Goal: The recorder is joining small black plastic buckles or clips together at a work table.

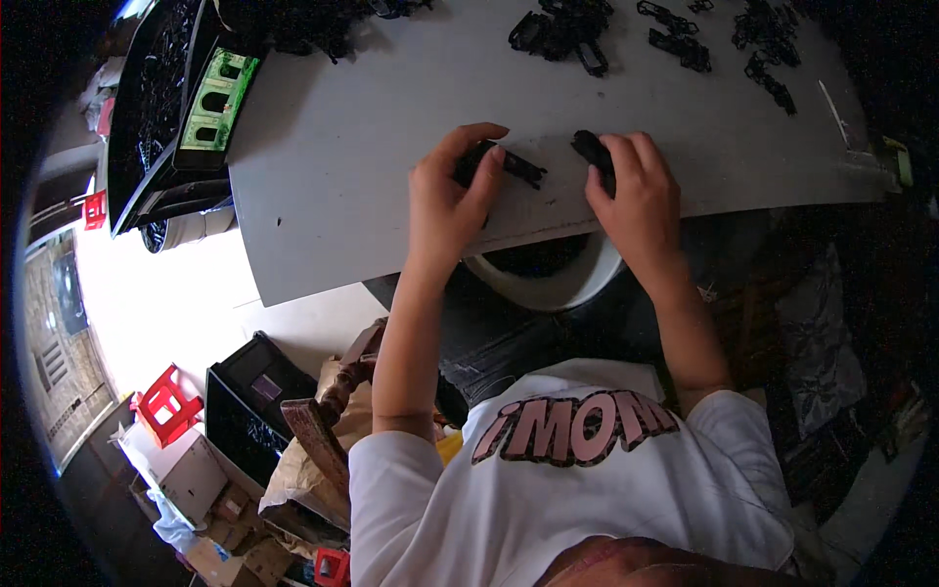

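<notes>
The left hand is closed around a black part, thumb on the near side and fingers curled behind it; the part's free end sticks out past the thumb, toward the right hand. That hand grips a second black part between thumb and fingers, its end poking out on the upper left. The two parts are apart, with a strip of bare grey table between them, and both are above the table near its front edge.

Toward the far side of the table lie a heap of black pieces, a smaller group and another heap on the right (their exact shapes are too dark to tell). At the left end, a black bin holds more dark pieces, and a green panel with three openings stands at its side.

Below the table edge, a pale tub sits in front of the person, who wears a white shirt. To the lower left are a wooden chair, a black crate and a red stool.
</notes>
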Action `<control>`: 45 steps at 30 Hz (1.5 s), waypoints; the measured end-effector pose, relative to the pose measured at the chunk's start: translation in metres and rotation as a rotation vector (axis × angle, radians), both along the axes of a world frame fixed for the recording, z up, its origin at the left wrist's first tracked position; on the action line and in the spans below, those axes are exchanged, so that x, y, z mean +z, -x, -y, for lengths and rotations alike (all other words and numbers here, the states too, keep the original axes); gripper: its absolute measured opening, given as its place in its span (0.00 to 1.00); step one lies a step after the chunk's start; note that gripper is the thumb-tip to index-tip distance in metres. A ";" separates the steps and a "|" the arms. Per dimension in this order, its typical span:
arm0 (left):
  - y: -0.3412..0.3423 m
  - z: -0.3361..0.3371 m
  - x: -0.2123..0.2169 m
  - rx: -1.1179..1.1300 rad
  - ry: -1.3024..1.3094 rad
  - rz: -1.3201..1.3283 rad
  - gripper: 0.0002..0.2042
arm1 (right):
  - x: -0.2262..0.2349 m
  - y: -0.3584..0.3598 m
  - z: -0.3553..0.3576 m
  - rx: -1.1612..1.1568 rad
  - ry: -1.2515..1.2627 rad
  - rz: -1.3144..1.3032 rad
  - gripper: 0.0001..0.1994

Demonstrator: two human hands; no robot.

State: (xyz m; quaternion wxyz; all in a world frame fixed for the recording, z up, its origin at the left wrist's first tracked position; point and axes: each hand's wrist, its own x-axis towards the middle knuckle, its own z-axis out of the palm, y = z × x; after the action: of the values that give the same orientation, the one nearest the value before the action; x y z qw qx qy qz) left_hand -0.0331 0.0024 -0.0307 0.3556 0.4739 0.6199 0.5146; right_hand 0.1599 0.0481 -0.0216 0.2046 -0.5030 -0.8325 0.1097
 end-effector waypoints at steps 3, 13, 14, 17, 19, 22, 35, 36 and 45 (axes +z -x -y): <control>-0.004 -0.002 0.001 0.005 0.066 0.014 0.09 | 0.002 0.005 -0.007 0.101 0.062 -0.130 0.14; -0.020 -0.004 0.003 0.099 -0.033 -0.068 0.07 | 0.019 0.023 0.001 0.249 0.072 -0.171 0.16; -0.021 -0.004 0.006 0.083 0.026 -0.090 0.08 | 0.022 0.024 0.000 0.257 0.117 -0.148 0.16; -0.021 -0.003 0.004 0.124 0.000 -0.084 0.07 | 0.023 0.026 0.002 0.269 0.140 -0.147 0.16; -0.023 -0.003 0.000 0.128 -0.046 -0.091 0.07 | 0.025 0.026 0.002 0.275 0.134 -0.131 0.16; -0.022 -0.002 0.000 0.106 -0.095 -0.098 0.07 | 0.027 0.023 0.003 0.286 0.108 -0.110 0.16; -0.031 -0.005 -0.004 0.191 -0.119 0.060 0.04 | 0.031 0.015 0.007 0.271 0.016 -0.073 0.17; -0.031 -0.005 -0.005 0.192 -0.120 0.059 0.04 | 0.031 0.014 0.007 0.272 0.016 -0.074 0.17; -0.029 -0.002 -0.002 0.057 -0.021 -0.101 0.08 | 0.028 0.016 0.008 0.255 0.074 -0.076 0.17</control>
State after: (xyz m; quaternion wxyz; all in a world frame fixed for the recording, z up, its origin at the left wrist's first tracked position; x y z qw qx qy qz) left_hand -0.0041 0.0040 -0.0324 0.3043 0.4849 0.6449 0.5064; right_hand 0.1442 0.0400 0.0064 0.2015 -0.3956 -0.8769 0.1843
